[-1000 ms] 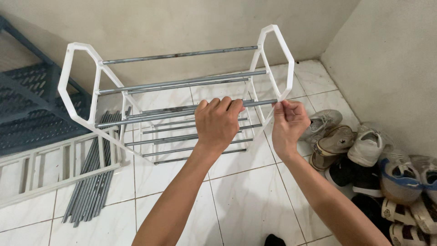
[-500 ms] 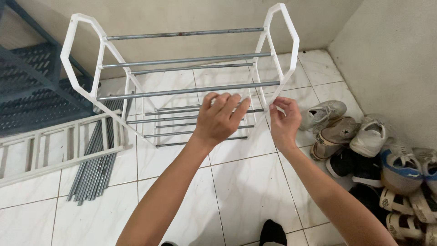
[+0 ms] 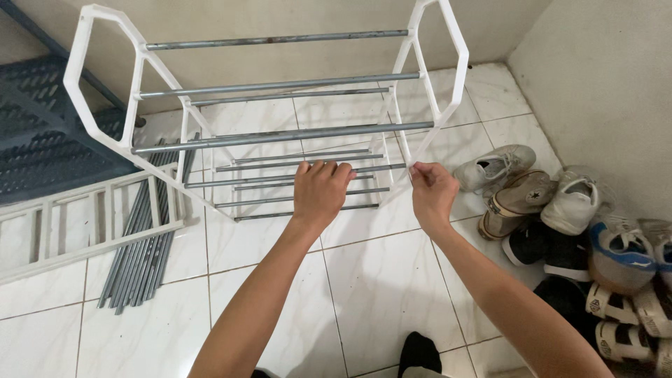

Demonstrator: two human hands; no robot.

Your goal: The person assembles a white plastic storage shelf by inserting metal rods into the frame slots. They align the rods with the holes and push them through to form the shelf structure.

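Head view is showing a half-built white plastic shoe rack with grey metal rods (image 3: 280, 105) standing on the white tiled floor (image 3: 378, 280) against a beige wall, its two angular side frames joined by several horizontal bars. The left hand (image 3: 318, 192) is curling over one of the lower grey rods (image 3: 280, 176), fingers wrapped on top of it and closed in a loose overhand grip near the bar's right half. The right hand (image 3: 430, 192) is pinching at the right end of that same level, thumb and fingertips nearly closed where the rod is meeting the right white side frame (image 3: 448, 77); whether the tip is already sitting in its socket is hidden by the fingers.

To seat this bar well, the left hand is best keeping the rod level and in line with its socket, while the right is guiding the tip and bracing the frame so it is not flexing outward. Pushing straight along the rod's axis, rather than at an angle, is looking like the safer way, since the thin plastic frame is likely bending easily.

Beside the rack on the left, a bundle of spare grey metal rods (image 3: 136, 259) is lying on the tiles, partly under a flat white plastic ladder-shaped frame piece (image 3: 77, 224). A blue-grey perforated plastic shelf (image 3: 49, 133) is leaning behind them. On the right, a pile of worn sneakers (image 3: 574, 224) is crowding the corner, near the right forearm but apart from the rack.
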